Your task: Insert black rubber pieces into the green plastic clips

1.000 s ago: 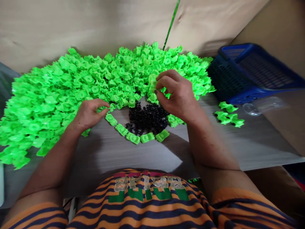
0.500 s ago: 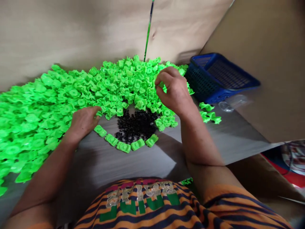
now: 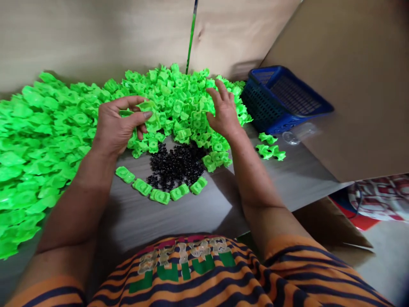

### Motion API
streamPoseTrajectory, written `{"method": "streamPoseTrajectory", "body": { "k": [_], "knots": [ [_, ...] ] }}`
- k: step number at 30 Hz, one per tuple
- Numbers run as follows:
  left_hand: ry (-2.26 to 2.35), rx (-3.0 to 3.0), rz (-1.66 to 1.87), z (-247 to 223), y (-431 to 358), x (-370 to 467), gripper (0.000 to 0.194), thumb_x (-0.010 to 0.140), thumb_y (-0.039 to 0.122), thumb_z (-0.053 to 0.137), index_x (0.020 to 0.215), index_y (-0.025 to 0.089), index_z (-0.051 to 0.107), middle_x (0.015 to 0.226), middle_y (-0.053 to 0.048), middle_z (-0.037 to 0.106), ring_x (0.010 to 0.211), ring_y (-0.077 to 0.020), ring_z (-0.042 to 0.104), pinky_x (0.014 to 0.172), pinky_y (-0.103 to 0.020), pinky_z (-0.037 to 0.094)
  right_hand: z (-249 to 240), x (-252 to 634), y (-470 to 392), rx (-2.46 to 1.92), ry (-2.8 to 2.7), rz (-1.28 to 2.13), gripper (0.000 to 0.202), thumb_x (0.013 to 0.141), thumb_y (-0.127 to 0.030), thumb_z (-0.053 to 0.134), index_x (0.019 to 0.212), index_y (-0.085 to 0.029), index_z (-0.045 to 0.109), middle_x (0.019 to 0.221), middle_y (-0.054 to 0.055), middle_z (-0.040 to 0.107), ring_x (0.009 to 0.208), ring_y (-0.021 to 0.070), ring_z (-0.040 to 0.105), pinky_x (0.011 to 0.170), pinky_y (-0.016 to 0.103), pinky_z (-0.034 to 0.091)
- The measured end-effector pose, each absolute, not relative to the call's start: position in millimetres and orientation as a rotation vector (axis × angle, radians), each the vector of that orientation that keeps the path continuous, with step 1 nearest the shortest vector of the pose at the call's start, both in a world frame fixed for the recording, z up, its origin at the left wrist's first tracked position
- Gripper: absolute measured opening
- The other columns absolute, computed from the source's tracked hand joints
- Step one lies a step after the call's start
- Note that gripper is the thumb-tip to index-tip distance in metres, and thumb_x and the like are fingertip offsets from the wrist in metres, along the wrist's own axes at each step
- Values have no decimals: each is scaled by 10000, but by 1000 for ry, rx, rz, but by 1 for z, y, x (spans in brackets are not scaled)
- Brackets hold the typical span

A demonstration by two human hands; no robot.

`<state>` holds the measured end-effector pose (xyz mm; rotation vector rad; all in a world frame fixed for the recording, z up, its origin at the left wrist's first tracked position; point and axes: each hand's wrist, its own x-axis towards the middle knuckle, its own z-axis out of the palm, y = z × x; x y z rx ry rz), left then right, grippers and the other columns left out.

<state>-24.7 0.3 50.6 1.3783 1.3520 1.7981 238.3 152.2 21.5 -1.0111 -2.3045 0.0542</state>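
My left hand (image 3: 116, 121) pinches a bright green plastic piece (image 3: 151, 117) between thumb and fingers, raised above the wide heap of green pieces (image 3: 76, 123). Over the right part of the heap, my right hand (image 3: 224, 108) has its fingers spread and holds nothing. A pile of small black parts (image 3: 177, 164) lies between my forearms. Several green pieces form a curved row around the near side of the black pile, among them one at the row's bottom (image 3: 159, 196). A small green cluster (image 3: 217, 160) touches the black pile's right side.
At the back right stands a blue basket (image 3: 277, 121), tilted, with clear round plastic (image 3: 290, 137) beside it. A few green pieces (image 3: 270, 152) lie on the grey table (image 3: 198, 213) near it. Wooden panels rise behind; a cardboard box (image 3: 332, 226) sits below the right edge.
My left hand has moved up and right from the heap's near edge, now with a green piece in it. My right hand's fingers have spread from a pinch. The view has shifted slightly.
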Motion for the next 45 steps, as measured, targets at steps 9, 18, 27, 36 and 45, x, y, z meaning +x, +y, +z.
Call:
{"method": "streamPoseTrajectory", "body": {
  "k": [9, 18, 27, 36, 45],
  "knots": [
    [1295, 1171, 1849, 69, -9, -29, 279, 590, 59, 766, 858, 133, 757, 566, 79, 587, 373, -85, 547, 291, -198, 368, 24, 163, 63, -677, -2904, 311, 300, 945, -93, 477, 1075, -128, 746, 1062, 167, 721, 1056, 296, 582, 961, 410, 429],
    [1327, 1304, 1973, 82, -22, -39, 280, 663, 133, 790, 940, 172, 790, 668, 77, 577, 416, -78, 602, 317, -182, 409, 12, 113, 46, -579, -3164, -14, 288, 1008, -111, 477, 1120, -122, 742, 1085, 199, 746, 1134, 318, 590, 890, 401, 393],
    [1289, 1236, 2063, 90, -25, -39, 229, 637, 85, 739, 857, 138, 773, 560, 76, 569, 351, -95, 538, 287, -188, 384, 62, 139, 75, -718, -2988, -48, 299, 956, -43, 475, 1069, -141, 734, 1011, 163, 737, 1006, 292, 601, 880, 416, 439],
    [1285, 1300, 1994, 82, -20, -38, 270, 647, 132, 803, 914, 127, 767, 670, 60, 614, 382, -75, 567, 303, -194, 397, 88, 159, 110, -903, -2625, 2, 407, 937, -45, 507, 1283, -190, 665, 1282, 144, 713, 1159, 289, 614, 976, 416, 487],
    [1307, 1215, 1762, 65, -13, -19, 255, 579, 181, 864, 826, 217, 815, 581, 78, 567, 382, -100, 570, 287, -229, 343, 29, 159, 52, -897, -3184, 114, 321, 993, -60, 483, 1175, -75, 747, 1147, 207, 755, 1140, 311, 649, 901, 372, 436]
  ]
}}
